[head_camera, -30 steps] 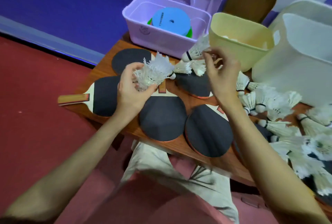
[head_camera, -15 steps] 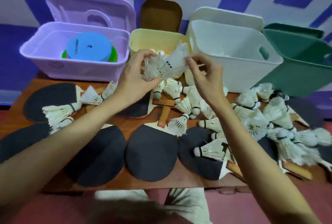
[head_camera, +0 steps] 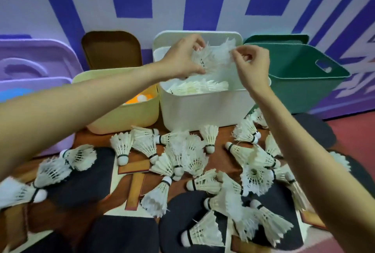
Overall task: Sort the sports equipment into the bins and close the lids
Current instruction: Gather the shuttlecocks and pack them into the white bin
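Over the open white bin [head_camera: 203, 108], my left hand [head_camera: 182, 59] grips a bunch of white shuttlecocks [head_camera: 213, 57]. My right hand [head_camera: 250, 65] pinches the feather edge of the same bunch from the right. More shuttlecocks [head_camera: 194, 88] lie inside the white bin. Several loose shuttlecocks [head_camera: 182, 157] are scattered over the wooden table [head_camera: 87, 137] in front of the bins. Black table tennis paddles [head_camera: 121, 236] with wooden handles lie under and around them.
A yellow bin [head_camera: 125, 116] with orange and white balls stands left of the white bin, its brown lid [head_camera: 111, 49] upright behind. A purple bin [head_camera: 34, 82] with raised lid is at far left, a green bin [head_camera: 298, 90] at right. Red floor lies beyond the table.
Both hands have carried the bunch of shuttlecocks from above the yellow bin rightward to above the white bin. The view has swung further right.
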Motion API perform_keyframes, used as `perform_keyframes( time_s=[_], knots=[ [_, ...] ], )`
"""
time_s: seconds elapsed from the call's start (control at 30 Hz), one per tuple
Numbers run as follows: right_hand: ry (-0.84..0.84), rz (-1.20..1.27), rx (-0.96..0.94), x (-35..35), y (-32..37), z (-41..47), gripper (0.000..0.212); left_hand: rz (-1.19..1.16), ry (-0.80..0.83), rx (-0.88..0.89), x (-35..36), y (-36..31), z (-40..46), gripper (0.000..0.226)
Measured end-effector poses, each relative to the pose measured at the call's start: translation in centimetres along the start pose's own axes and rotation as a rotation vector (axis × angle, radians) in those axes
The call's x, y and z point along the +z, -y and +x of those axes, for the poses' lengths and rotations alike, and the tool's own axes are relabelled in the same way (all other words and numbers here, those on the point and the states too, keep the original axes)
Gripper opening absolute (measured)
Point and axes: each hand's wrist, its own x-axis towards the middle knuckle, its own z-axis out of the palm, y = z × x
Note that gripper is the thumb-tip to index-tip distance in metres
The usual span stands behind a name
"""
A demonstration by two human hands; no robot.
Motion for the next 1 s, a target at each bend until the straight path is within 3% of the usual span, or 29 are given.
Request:
perform_keyframes(
  time_s=[0.23,0.53,0.77,1.0],
  knots=[
    [-0.026,-0.240,0.011,0.6,-6.2,4.6,0.022,-0.091,0.222,-0.080,6.5,2.1,8.1,0.067],
    [0.151,-0.699,0.007,2.0,-9.1,6.4,0.030,-0.124,0.383,-0.109,12.8,4.7,12.2,0.072],
    [0.405,-0.938,-0.076,3.3,-9.2,7.3,0.024,0.044,0.470,-0.110,14.9,6.7,12.5,0.074],
    [0.586,-1.056,-0.022,4.7,-9.0,9.0,0.028,0.252,0.507,-0.037,15.1,7.9,13.1,0.064]
  ],
)
